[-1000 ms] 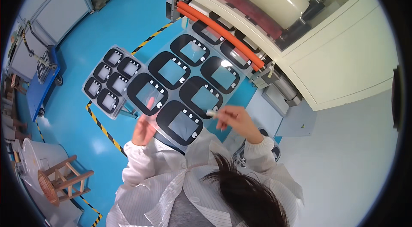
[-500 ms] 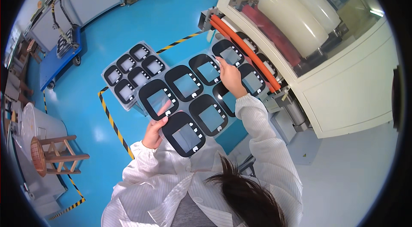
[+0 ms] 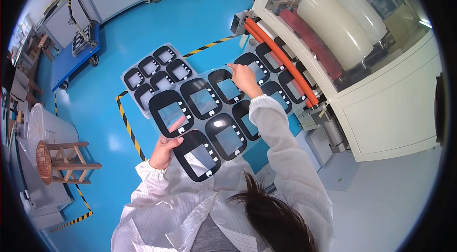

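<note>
A long clear sheet (image 3: 196,124) printed with black rounded frames reaches from the orange rollers (image 3: 281,60) toward my body. My left hand (image 3: 165,151) pinches its near end, thumb on top, fingers partly visible through the film. My right hand (image 3: 245,80) is over the middle of the sheet, near its far edge. It is closed on a small slim thing (image 3: 227,65) with a dark tip; its kind is too small to make out. Left of the sheet, a stack of similar printed sheets (image 3: 153,76) partly lies behind the near end.
A cream machine (image 3: 395,114) with large white rolls (image 3: 335,25) behind a window stands at the right. At the left are a wooden stool (image 3: 66,160), a white bin (image 3: 57,126) and a blue trolley (image 3: 76,64). Striped tape (image 3: 129,126) marks the blue floor.
The sheet has come farther out of the rollers toward me, with my left hand on its end. My right hand has moved left along the sheet toward its far edge.
</note>
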`<state>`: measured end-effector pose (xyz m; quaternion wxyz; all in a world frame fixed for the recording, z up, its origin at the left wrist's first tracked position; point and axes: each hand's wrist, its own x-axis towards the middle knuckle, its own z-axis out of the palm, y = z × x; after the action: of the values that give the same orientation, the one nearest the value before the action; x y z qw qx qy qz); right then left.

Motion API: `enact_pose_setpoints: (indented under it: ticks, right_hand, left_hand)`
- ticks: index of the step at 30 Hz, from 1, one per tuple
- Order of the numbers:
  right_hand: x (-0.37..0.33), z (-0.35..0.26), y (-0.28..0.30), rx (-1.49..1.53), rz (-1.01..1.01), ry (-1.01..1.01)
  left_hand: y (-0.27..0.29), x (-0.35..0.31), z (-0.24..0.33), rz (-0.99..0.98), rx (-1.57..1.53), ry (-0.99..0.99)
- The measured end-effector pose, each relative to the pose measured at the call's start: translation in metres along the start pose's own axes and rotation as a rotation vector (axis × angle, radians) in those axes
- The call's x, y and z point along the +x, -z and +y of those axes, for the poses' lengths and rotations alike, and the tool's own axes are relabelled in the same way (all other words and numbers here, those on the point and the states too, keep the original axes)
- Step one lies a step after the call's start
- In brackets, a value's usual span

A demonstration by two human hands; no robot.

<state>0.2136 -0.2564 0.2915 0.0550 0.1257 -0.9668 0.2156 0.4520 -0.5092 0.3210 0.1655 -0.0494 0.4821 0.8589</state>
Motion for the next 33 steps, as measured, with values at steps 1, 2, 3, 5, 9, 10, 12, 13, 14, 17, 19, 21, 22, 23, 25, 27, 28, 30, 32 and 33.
enact_pose_setpoints:
  ticks: [1,2,3,5,9,10,12,13,14,17,19,21,22,23,25,27,28,30,32,33]
  right_hand:
    - [0.0,0.002,0.004,0.071,-0.053,-0.004]
    - [-0.003,0.004,0.006,0.144,-0.109,-0.01]
    - [-0.008,0.014,0.004,0.192,-0.084,0.077]
    - [-0.033,0.033,0.005,0.329,-0.076,0.168]
    - [-0.127,0.058,0.029,0.165,-0.078,0.219]
    - [-0.154,0.062,0.04,0.165,-0.104,0.162]
    - [-0.194,0.052,0.078,0.081,-0.288,-0.037]
    - [-0.211,0.062,0.08,0.087,-0.289,-0.064]
    - [-0.226,0.069,0.086,0.188,-0.395,0.005]
    - [-0.241,0.063,0.099,0.468,-0.594,-0.147]
    - [-0.24,0.061,0.103,0.64,-0.682,-0.362]
    - [-0.242,0.071,0.09,0.891,-0.491,-0.438]
    - [-0.241,0.074,0.083,0.893,-0.484,-0.44]
    - [-0.239,0.077,0.075,0.911,-0.403,-0.456]
    - [-0.237,0.076,0.063,0.93,-0.315,-0.472]
    - [-0.232,0.07,0.055,1.023,-0.198,-0.489]
    - [-0.23,0.069,0.053,1.025,-0.191,-0.489]
    - [-0.226,0.065,0.052,1.106,-0.19,-0.454]
    - [-0.224,0.064,0.056,1.115,-0.224,-0.428]
    - [-0.223,0.062,0.059,1.122,-0.262,-0.401]
  left_hand:
    - [0.003,-0.002,0.001,0.008,-0.003,0.001]
    - [0.006,-0.005,0.002,0.018,-0.007,0.004]
    - [0.008,-0.007,0.004,0.024,-0.046,0.007]
    - [0.015,-0.011,0.004,0.069,-0.088,0.007]
    - [0.023,-0.013,-0.005,0.087,-0.137,0.019]
    - [0.023,-0.01,-0.004,0.081,-0.135,0.04]
    - [0.023,-0.008,-0.004,0.095,-0.174,0.023]
    - [0.032,-0.007,-0.006,0.089,-0.195,0.018]
    - [0.033,-0.004,-0.002,0.09,-0.204,0.021]
    - [0.042,0.005,-0.002,0.119,-0.149,0.006]
    - [0.033,0.02,-0.001,0.118,-0.101,0.008]
    - [0.032,0.036,-0.004,0.119,-0.045,-0.008]
    - [0.033,0.041,-0.007,0.115,-0.022,-0.005]
    - [0.029,0.045,-0.009,0.127,-0.001,-0.007]
    - [0.022,0.048,-0.013,0.134,0.024,-0.011]
    - [0.018,0.048,-0.016,0.132,-0.004,-0.001]
    - [0.017,0.047,-0.018,0.127,0.0,-0.001]
    - [0.015,0.043,-0.019,0.152,-0.072,0.013]
    - [0.018,0.04,-0.022,0.127,-0.074,0.025]
    - [0.015,0.039,-0.023,0.152,-0.056,0.017]
